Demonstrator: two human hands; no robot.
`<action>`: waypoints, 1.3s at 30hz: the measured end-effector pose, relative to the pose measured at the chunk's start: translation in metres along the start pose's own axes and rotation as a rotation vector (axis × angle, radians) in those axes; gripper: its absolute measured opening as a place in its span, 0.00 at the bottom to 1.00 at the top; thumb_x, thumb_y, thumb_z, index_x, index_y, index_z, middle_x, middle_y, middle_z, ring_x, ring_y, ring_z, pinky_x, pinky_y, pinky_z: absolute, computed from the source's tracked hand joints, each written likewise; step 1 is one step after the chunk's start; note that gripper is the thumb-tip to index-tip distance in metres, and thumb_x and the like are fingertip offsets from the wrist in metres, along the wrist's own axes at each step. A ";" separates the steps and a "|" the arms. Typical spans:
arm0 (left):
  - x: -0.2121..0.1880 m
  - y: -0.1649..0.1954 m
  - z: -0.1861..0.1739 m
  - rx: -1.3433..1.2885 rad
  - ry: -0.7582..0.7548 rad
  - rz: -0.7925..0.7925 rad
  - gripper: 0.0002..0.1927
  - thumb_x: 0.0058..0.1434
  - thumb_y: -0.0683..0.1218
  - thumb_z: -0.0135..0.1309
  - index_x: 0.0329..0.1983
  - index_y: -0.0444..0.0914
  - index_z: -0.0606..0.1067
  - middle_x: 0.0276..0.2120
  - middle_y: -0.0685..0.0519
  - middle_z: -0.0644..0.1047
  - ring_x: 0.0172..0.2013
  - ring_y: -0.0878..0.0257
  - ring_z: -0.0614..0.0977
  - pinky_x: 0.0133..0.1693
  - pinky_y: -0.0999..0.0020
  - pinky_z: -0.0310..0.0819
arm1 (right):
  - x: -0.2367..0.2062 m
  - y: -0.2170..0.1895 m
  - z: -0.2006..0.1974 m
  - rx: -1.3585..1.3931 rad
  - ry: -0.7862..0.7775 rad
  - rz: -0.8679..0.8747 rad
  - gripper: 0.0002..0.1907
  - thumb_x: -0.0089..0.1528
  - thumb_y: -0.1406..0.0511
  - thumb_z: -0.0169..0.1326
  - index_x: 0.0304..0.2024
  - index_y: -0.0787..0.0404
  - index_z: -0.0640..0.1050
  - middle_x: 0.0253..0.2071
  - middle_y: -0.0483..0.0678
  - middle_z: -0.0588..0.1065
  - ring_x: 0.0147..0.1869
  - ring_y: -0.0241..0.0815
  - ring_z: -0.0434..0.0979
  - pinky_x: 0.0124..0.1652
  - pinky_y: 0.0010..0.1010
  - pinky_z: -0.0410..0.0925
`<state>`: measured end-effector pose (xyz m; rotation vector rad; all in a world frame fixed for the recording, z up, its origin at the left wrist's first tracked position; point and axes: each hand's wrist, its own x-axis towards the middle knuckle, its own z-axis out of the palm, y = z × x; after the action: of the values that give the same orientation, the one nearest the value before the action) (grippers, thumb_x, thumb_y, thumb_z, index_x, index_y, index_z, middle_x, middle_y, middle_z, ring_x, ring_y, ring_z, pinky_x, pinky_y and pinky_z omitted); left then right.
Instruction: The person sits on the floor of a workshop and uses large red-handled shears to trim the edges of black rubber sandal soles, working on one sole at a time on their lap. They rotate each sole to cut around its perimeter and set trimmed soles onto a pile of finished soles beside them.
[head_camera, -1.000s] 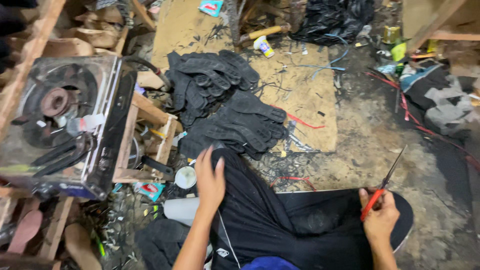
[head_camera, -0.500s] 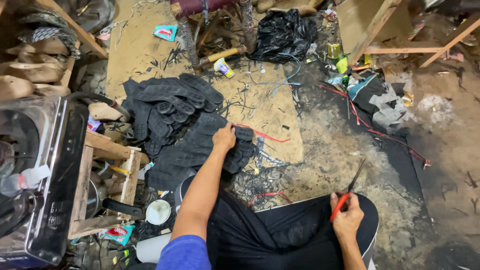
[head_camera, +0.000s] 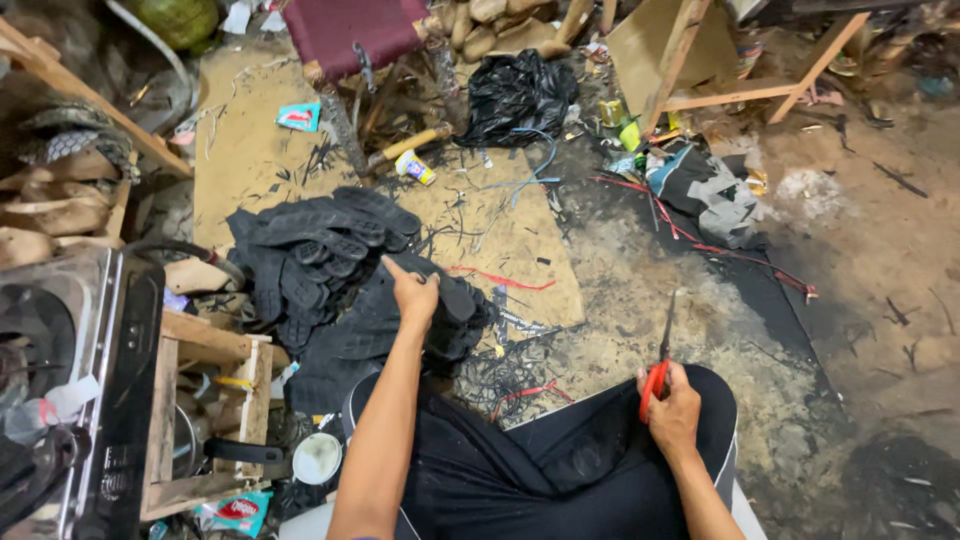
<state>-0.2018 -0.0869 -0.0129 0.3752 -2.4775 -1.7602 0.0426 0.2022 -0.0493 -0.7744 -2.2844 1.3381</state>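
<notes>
Sitting lap: dark trousers (head_camera: 560, 470), nearest the camera.
Right hand (head_camera: 672, 408): clenched round red-handled scissors (head_camera: 657, 362), blades pointing away.
Left hand (head_camera: 413, 293): grasping a black rubber sole (head_camera: 440, 300) on the near pile.
Wooden crate (head_camera: 205, 420): held a dark pan; a white cup (head_camera: 318, 457) stood beside it.
Sole heap (head_camera: 315, 250): lay on the cardboard sheet (head_camera: 250, 150).
Black plastic bag (head_camera: 515, 95): lay beyond, contents hidden.
</notes>
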 end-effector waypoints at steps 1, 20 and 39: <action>-0.014 0.000 0.000 -0.256 -0.033 -0.016 0.61 0.57 0.36 0.62 0.81 0.39 0.31 0.31 0.48 0.71 0.26 0.60 0.70 0.24 0.64 0.68 | -0.003 0.004 -0.008 -0.020 -0.021 0.019 0.17 0.60 0.60 0.63 0.45 0.64 0.76 0.29 0.47 0.78 0.30 0.33 0.73 0.32 0.28 0.67; -0.244 0.037 0.002 -0.848 -0.637 0.017 0.38 0.58 0.30 0.56 0.70 0.37 0.58 0.56 0.46 0.76 0.55 0.59 0.79 0.55 0.66 0.77 | -0.086 0.002 -0.068 0.550 -0.456 0.258 0.22 0.52 0.74 0.65 0.47 0.65 0.73 0.38 0.51 0.79 0.28 0.36 0.74 0.27 0.30 0.68; -0.222 0.042 -0.016 -0.989 -0.603 0.049 0.19 0.64 0.31 0.56 0.57 0.31 0.68 0.49 0.47 0.80 0.47 0.64 0.83 0.50 0.69 0.79 | -0.082 -0.099 -0.097 -0.360 -0.406 -0.368 0.39 0.41 0.49 0.70 0.49 0.60 0.75 0.29 0.51 0.76 0.30 0.57 0.78 0.30 0.43 0.69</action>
<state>0.0099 -0.0340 0.0493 -0.3373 -1.4449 -3.0544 0.1356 0.1762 0.0797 -0.1599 -2.8584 0.9939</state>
